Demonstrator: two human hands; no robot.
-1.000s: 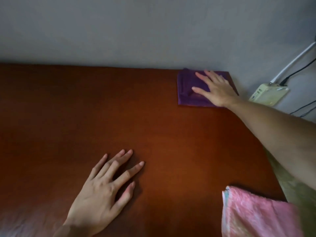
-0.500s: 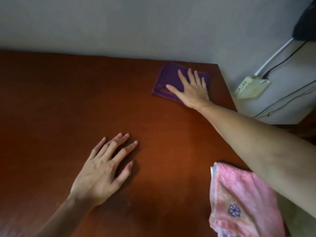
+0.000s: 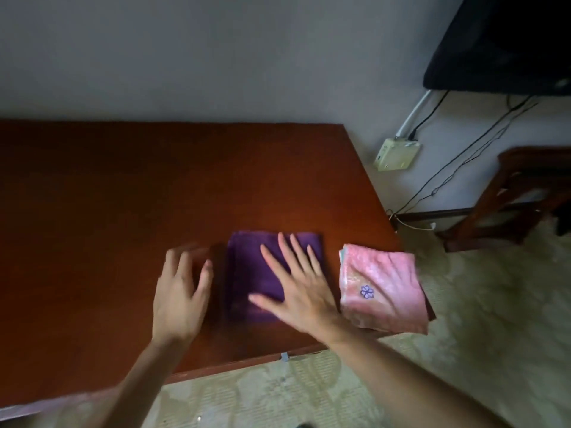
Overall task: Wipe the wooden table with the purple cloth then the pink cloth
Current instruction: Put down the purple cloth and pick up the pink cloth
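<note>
The purple cloth (image 3: 256,273), folded into a rough square, lies flat on the wooden counter (image 3: 123,196) near its front right corner, pinned under the right hand (image 3: 301,293), whose fingers are spread straight and pressed onto the fabric, thumb reaching across the cloth's lower edge; the grip is a flat, open palm, holding nothing by curl or pinch. The left hand (image 3: 180,299) is just beside the cloth's left edge, motion-blurred, fingers loosely extended and apart with nothing in them; whether it touches the counter cannot be told. Just to the right of the purple cloth, a narrow strip of bare wood between them, sits the pink cloth (image 3: 381,288), folded, bearing a small purple flower (image 3: 366,291) motif, its right edge overhanging the counter's side. Both forearms cross the counter's front edge from below, the right one covering the front edge near that corner. Behind the counter rises a plain grey wall (image 3: 216,57). On the wall to the right, a pale plastic box (image 3: 397,154) is mounted, a white conduit (image 3: 414,114) and black cables (image 3: 457,159) running from it. A dark screen (image 3: 500,41) fills the upper right corner, with a dark wooden chair (image 3: 509,199) below it, standing on a pale patterned floor (image 3: 479,319).
</note>
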